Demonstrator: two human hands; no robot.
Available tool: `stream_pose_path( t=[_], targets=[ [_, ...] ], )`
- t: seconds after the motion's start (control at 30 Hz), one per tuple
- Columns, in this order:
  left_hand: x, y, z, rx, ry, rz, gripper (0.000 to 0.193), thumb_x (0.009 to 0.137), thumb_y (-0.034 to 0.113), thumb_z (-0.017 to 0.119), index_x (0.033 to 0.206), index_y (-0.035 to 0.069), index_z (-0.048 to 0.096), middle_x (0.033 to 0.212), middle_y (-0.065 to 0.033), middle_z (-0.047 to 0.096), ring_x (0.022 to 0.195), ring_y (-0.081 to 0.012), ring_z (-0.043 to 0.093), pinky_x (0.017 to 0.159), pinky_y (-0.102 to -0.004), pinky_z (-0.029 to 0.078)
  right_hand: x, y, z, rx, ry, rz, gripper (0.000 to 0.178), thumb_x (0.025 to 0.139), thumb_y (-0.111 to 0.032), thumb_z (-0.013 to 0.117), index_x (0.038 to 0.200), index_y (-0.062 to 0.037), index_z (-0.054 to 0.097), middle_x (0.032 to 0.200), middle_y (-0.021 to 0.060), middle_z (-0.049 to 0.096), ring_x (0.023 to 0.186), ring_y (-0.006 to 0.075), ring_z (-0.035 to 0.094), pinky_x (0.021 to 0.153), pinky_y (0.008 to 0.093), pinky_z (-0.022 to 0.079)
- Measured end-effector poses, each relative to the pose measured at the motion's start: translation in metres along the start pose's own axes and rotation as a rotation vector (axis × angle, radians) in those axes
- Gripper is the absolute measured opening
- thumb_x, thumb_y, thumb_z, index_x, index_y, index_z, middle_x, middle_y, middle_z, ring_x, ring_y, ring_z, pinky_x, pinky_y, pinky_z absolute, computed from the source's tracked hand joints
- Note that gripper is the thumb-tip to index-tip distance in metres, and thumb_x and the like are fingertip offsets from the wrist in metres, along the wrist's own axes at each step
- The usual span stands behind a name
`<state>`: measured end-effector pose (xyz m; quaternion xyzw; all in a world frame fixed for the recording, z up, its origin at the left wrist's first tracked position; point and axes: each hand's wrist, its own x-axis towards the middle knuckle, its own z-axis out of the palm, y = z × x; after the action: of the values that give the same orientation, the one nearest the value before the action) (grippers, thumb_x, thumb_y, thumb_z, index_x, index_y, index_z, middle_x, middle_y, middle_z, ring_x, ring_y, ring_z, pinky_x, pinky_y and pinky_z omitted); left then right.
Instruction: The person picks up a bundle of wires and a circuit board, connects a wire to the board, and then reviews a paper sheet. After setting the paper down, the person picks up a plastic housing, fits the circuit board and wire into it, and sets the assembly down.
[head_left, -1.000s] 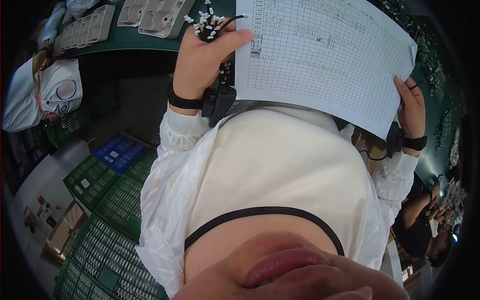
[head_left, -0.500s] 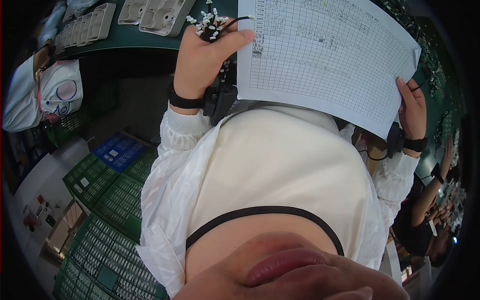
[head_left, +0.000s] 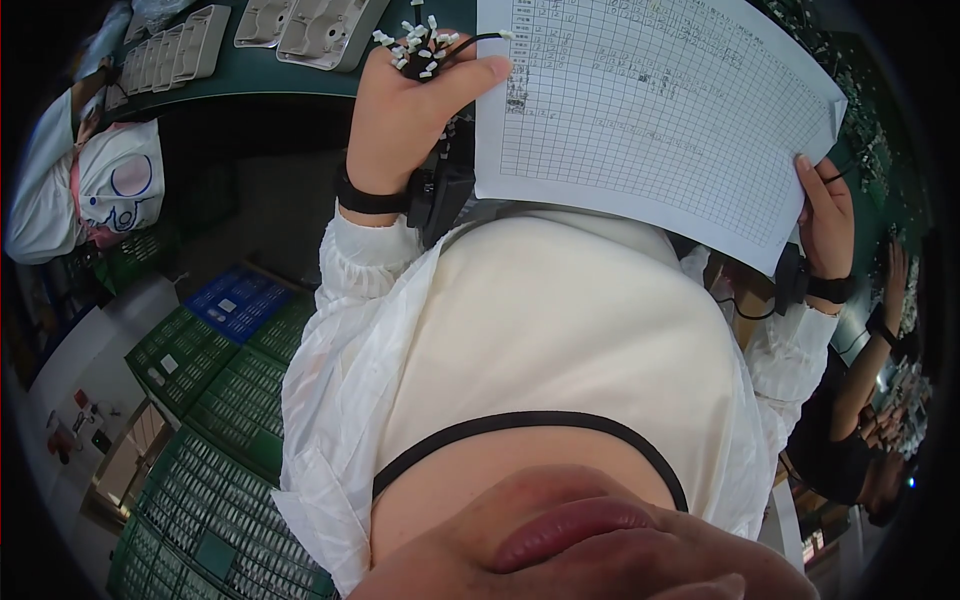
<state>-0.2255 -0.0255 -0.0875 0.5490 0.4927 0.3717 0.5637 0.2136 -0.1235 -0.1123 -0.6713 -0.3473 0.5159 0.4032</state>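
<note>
I hold a white sheet of paper (head_left: 660, 110) printed with a grid table in front of my chest, using both hands. My left hand (head_left: 410, 100) pinches its left edge with the thumb on top, and it also grips a bundle of thin black wires with small white connectors (head_left: 420, 45). My right hand (head_left: 825, 215) holds the sheet's right lower edge. Black bands sit on both wrists, and a black device (head_left: 445, 190) hangs at the left wrist. White sleeves cover my forearms.
A dark green bench (head_left: 290, 75) lies ahead with grey moulded trays (head_left: 320, 25) on it. Green and blue plastic crates (head_left: 200, 380) stand on the floor at left. One person sits at far left (head_left: 90, 190), another person's arm (head_left: 880, 370) shows at right.
The sheet has shifted slightly up and to the right with both hands still on it. The wire bundle stays in my left hand.
</note>
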Motion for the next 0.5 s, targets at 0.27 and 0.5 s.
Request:
stream_pose_path(
  t=[0.27, 0.5],
  targets=[
    [-0.006, -0.007, 0.0, 0.008, 0.004, -0.011, 0.021, 0.082, 0.018, 0.083, 0.083, 0.002, 0.069, 0.076, 0.0015, 0.065, 0.069, -0.0073, 0.059, 0.065, -0.0234, 0.047, -0.008, 0.007, 0.003, -0.003, -0.003, -0.001, 0.033, 0.101, -0.022, 0.062, 0.126, -0.0002, 0.064, 0.091, -0.0037, 0.07, 0.059, -0.0024, 0.044, 0.052, 0.015, 0.031],
    [-0.009, -0.003, 0.0, -0.027, -0.014, -0.002, 0.021, 0.082, 0.017, 0.082, 0.083, 0.002, 0.068, 0.075, 0.002, 0.065, 0.068, -0.0071, 0.057, 0.064, -0.0234, 0.047, -0.012, 0.005, 0.002, -0.001, -0.019, -0.001, 0.033, 0.101, -0.022, 0.062, 0.126, -0.0001, 0.064, 0.091, -0.0042, 0.069, 0.059, -0.0028, 0.044, 0.052, 0.0149, 0.03]
  ],
)
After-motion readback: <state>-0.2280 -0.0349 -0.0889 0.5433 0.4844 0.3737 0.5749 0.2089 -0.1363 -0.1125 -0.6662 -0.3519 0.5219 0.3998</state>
